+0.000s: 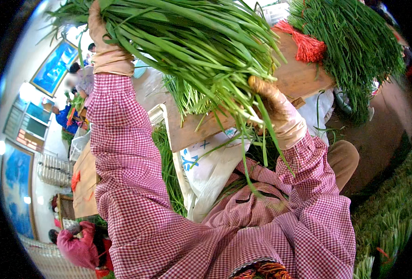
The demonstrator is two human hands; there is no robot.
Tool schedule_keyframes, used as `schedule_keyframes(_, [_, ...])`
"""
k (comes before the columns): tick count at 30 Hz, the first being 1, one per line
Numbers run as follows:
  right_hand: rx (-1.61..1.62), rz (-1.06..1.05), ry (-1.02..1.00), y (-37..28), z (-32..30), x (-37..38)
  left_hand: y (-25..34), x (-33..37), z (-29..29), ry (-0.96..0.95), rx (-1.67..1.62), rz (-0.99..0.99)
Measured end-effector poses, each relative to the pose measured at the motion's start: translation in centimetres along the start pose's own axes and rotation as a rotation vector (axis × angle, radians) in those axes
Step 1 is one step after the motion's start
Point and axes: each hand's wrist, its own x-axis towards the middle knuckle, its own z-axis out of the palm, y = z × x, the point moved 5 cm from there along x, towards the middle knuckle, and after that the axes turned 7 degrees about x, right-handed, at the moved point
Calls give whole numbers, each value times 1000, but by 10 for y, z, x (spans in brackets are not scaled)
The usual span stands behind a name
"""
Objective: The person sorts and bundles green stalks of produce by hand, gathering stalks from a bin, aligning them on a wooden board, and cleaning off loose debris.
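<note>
A large loose bunch of long, flat green chives [192, 42] is lifted across the top of the view, between my two gloved hands. My left hand [101, 35] is closed round its leafy end, its fingers partly hidden by leaves. Lower down, my right hand [273, 100] grips the bunch near the pale stem ends. Some stray blades dangle from the right hand toward my lap. Beneath the bunch, a smaller pile of chives [187, 96] lies on a wooden board [187, 130].
At the upper right, a big heap of chives [354, 51] lies beside red ties [306, 44] on the board. A white sack [208, 179] hangs before me. More chives [392, 218] cover the floor at right. Several people, one in a pink top [78, 244], work at left.
</note>
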Motion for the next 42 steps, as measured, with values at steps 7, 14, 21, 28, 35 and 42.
schedule_keyframes(7, [35,-49,74,13,-13,-7,-14,-2,3,-260,-460,-318])
schedule_keyframes(14, [142,-177,-7,16,-16,-22,-60,-17,10,-39,-648,-405])
schedule_keyframes(21, [-171,-210,326,-2,-109,-124,-87,-24,-47,69,-644,-537])
schedule_keyframes(28, [18,9,289,51,-130,-68,-84,-31,-73,-134,-448,-378])
schedule_keyframes(35, [-87,-79,-2,25,-65,-11,-90,-42,-46,-131,-771,-416])
schedule_keyframes(42, [-209,-134,8,15,-17,-13,-74,-51,-38,-144,-768,-526])
